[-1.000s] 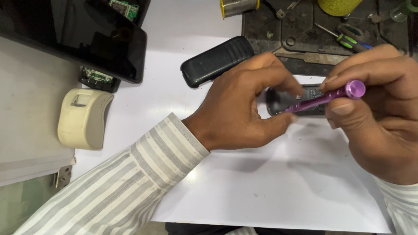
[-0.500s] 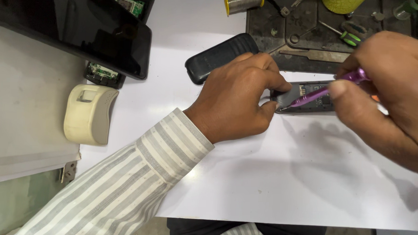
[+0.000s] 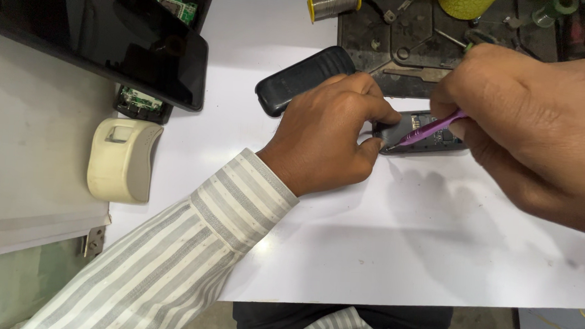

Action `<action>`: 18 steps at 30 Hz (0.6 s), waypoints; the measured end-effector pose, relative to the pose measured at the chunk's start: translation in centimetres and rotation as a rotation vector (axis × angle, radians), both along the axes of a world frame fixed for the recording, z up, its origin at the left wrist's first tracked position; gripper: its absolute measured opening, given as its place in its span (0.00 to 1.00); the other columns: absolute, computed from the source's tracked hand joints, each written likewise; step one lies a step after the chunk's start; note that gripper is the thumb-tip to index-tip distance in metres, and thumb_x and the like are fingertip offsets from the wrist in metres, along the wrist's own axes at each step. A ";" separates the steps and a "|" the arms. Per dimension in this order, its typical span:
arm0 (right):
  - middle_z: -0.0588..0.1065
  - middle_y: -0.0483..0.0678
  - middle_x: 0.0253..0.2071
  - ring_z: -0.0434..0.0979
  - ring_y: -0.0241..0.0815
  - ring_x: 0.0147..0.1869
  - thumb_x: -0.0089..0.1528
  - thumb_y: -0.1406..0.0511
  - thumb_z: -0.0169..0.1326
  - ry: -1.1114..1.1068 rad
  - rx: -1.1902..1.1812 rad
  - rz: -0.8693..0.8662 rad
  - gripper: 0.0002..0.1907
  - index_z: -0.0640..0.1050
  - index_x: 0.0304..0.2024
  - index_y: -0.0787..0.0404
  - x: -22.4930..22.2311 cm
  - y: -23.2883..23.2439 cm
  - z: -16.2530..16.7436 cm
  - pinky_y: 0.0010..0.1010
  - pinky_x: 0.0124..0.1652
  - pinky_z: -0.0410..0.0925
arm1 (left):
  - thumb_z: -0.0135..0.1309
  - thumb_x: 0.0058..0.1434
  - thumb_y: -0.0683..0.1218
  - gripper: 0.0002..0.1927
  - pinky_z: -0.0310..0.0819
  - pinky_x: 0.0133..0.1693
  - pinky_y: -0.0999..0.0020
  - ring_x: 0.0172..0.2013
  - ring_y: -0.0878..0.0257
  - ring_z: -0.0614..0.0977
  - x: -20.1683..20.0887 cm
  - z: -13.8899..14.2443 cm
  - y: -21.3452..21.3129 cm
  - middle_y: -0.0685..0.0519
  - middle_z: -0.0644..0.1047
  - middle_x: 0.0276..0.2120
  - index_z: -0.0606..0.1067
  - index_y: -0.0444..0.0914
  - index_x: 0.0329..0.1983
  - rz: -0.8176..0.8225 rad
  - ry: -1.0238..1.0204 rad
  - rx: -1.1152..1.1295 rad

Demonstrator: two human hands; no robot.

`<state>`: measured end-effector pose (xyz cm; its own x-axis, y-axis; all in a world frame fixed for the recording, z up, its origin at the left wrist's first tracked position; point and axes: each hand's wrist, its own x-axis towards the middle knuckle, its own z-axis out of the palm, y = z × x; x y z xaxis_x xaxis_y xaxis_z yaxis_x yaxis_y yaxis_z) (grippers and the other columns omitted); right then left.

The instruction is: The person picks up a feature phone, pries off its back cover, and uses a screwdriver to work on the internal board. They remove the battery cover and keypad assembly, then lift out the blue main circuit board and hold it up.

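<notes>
The scene is brightly and evenly lit from above. The glossy white tabletop (image 3: 367, 251) is near overexposure and shows a soft sheen rather than hard glare. Diffuse grey shadows lie under the left hand (image 3: 332, 137) and below the large right hand (image 3: 533, 127). The glossy black flat screen (image 3: 115, 41) carries dim reflections. The right hand, close to the lens, looks oversized and slightly soft; the striped grey-and-white shirt sleeve (image 3: 192, 245) is sharp. Edges stretch slightly.
</notes>
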<state>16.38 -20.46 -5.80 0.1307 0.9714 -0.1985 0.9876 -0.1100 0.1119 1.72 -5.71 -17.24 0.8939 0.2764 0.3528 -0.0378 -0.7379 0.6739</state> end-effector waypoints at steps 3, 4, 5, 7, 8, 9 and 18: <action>0.76 0.42 0.32 0.76 0.34 0.24 0.57 0.62 0.59 0.010 0.057 0.052 0.14 0.77 0.46 0.55 -0.3 0.4 0.2 0.30 0.26 0.68 | 0.65 0.49 0.39 0.13 0.76 0.38 0.61 0.38 0.60 0.80 0.0 0.0 0.0 0.54 0.78 0.34 0.84 0.38 0.40 0.002 0.008 -0.003; 0.76 0.43 0.31 0.77 0.35 0.23 0.56 0.58 0.60 -0.027 0.081 0.070 0.18 0.77 0.46 0.57 -0.5 0.6 0.1 0.31 0.25 0.68 | 0.65 0.49 0.39 0.13 0.76 0.38 0.61 0.38 0.60 0.80 0.0 0.0 0.0 0.54 0.78 0.33 0.84 0.38 0.40 0.003 0.014 -0.005; 0.76 0.42 0.30 0.77 0.35 0.23 0.57 0.55 0.59 -0.084 0.041 0.047 0.18 0.76 0.46 0.56 -0.5 0.8 0.0 0.30 0.26 0.69 | 0.65 0.49 0.39 0.13 0.76 0.38 0.61 0.38 0.60 0.80 0.0 0.0 0.0 0.54 0.78 0.34 0.84 0.38 0.40 0.001 0.013 -0.010; 0.76 0.38 0.29 0.79 0.32 0.26 0.62 0.52 0.54 -0.220 -0.105 -0.037 0.14 0.76 0.44 0.51 -0.4 1.0 -0.2 0.27 0.28 0.71 | 0.65 0.50 0.39 0.13 0.77 0.38 0.61 0.38 0.60 0.80 0.0 0.0 0.0 0.54 0.78 0.34 0.84 0.39 0.40 -0.003 0.010 -0.017; 0.76 0.38 0.29 0.80 0.32 0.27 0.63 0.53 0.54 -0.224 -0.121 -0.043 0.12 0.76 0.43 0.51 -0.3 1.0 -0.2 0.27 0.29 0.71 | 0.65 0.49 0.39 0.13 0.77 0.38 0.61 0.38 0.59 0.80 0.0 0.0 0.0 0.54 0.78 0.34 0.84 0.38 0.40 -0.002 -0.001 -0.010; 0.76 0.37 0.29 0.80 0.32 0.28 0.63 0.54 0.54 -0.228 -0.137 -0.049 0.10 0.76 0.42 0.50 -0.2 0.9 -0.3 0.27 0.30 0.71 | 0.65 0.49 0.39 0.14 0.77 0.39 0.61 0.39 0.59 0.80 0.0 0.0 0.0 0.54 0.78 0.34 0.84 0.38 0.40 0.000 -0.012 -0.003; 0.76 0.43 0.45 0.80 0.33 0.32 0.51 0.72 0.60 0.010 0.062 0.139 0.15 0.80 0.40 0.53 0.7 -0.6 -0.9 0.27 0.29 0.70 | 0.64 0.49 0.39 0.14 0.77 0.39 0.60 0.39 0.59 0.80 0.0 0.0 0.0 0.54 0.78 0.34 0.84 0.38 0.41 0.002 0.003 -0.002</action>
<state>17.07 -21.04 -6.71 -0.0078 0.9903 -0.1385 0.9948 0.0217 0.0995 1.74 -5.74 -17.26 0.8944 0.2789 0.3497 -0.0342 -0.7369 0.6751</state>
